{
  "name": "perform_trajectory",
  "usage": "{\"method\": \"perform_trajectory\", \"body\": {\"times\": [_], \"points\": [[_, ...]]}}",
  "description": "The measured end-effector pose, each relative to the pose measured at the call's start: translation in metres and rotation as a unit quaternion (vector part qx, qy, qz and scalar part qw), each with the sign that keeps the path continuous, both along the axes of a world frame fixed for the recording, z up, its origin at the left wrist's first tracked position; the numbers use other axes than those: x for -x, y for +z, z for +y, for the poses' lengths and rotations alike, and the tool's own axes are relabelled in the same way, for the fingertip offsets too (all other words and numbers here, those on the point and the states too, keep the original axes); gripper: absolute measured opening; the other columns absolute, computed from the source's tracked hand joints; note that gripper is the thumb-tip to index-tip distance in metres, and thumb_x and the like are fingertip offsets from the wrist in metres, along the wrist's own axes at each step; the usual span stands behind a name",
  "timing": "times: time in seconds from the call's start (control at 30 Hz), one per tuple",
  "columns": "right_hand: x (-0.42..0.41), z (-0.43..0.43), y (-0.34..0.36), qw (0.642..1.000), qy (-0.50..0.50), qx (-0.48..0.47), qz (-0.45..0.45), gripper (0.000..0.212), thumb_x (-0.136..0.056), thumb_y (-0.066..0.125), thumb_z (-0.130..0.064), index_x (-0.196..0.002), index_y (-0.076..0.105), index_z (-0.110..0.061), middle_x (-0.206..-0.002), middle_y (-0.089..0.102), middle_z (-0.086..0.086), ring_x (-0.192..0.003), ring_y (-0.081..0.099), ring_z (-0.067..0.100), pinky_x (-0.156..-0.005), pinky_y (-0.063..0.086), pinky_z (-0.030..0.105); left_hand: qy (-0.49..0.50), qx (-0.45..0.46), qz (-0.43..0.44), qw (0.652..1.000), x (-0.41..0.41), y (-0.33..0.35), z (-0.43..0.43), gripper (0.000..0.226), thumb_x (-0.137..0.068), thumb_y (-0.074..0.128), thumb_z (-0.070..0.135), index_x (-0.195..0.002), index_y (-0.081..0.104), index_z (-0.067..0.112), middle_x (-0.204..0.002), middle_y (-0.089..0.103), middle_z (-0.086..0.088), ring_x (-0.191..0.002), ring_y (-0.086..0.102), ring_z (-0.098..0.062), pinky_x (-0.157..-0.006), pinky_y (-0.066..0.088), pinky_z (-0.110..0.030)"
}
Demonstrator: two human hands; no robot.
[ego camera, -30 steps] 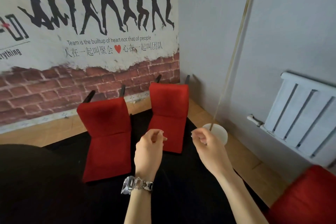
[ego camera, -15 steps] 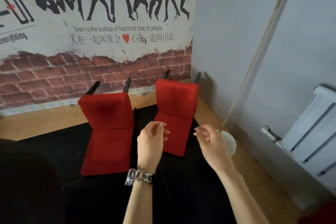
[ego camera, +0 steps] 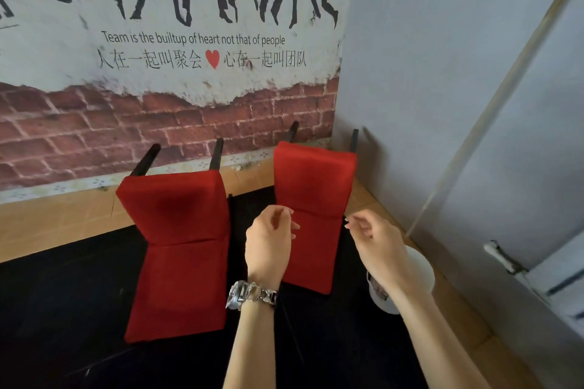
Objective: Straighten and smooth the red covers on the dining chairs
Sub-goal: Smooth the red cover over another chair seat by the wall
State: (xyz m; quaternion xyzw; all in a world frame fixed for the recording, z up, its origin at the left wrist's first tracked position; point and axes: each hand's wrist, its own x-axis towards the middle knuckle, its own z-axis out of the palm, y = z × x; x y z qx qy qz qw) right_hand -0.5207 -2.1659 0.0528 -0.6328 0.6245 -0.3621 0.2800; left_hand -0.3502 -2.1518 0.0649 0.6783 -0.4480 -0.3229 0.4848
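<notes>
Here, two empty hands hover in front of the right one of two red-covered dining chairs.
The left hand (ego camera: 270,238) and right hand (ego camera: 377,245) have loosely curled fingers and hold nothing. The right chair cover (ego camera: 314,189) lies straight ahead between them, its length running away toward the brick-print wall (ego camera: 94,136). The left hand overlaps its near left edge; contact is unclear. The left chair cover (ego camera: 177,262) sits just beside it, nearer the left hand.

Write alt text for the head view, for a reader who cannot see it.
A person's left hand and right hand hover, fingers loosely curled and holding nothing, before the right red-covered chair. A second red-covered chair stands to its left, with a brick-and-silhouette mural wall behind them.
</notes>
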Motion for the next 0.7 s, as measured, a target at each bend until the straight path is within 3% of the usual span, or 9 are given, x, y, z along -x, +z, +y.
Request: {"method": "perform_trajectory", "body": {"times": [0.33,0.43,0.7], "points": [[-0.08,-0.1,-0.022,0.998,-0.019,-0.045,0.027,0.014,-0.098,0.051,-0.025,-0.101,0.064,-0.024,-0.096,0.066,-0.014,-0.078,0.053,-0.012,-0.063,0.037,0.009,-0.027,-0.038,-0.063,0.997,-0.093,-0.02,-0.114,0.018,-0.097,0.048,0.025,-0.089,0.063,0.028,-0.071,0.066,0.012,-0.066,0.064,-0.004,-0.062,0.052,-0.028],[-0.086,-0.124,-0.034,0.997,-0.02,-0.068,0.031,0.014,-0.098,0.051,-0.026,-0.101,0.064,-0.025,-0.097,0.065,-0.015,-0.079,0.053,-0.012,-0.064,0.039,0.011,-0.042,-0.06,-0.076,0.994,-0.098,-0.031,-0.144,0.019,-0.097,0.047,0.025,-0.087,0.061,0.031,-0.07,0.065,0.013,-0.065,0.063,-0.003,-0.054,0.047,-0.024],[-0.084,-0.215,-0.057,0.996,-0.022,-0.089,0.018,0.017,-0.098,0.049,-0.026,-0.103,0.064,-0.024,-0.101,0.068,-0.01,-0.092,0.061,0.004,-0.07,0.043,0.019,-0.069,-0.095,-0.081,0.99,-0.087,-0.052,-0.234,0.02,-0.097,0.046,0.026,-0.084,0.059,0.032,-0.072,0.066,0.013,-0.07,0.065,-0.009,-0.06,0.052,-0.031]]}}
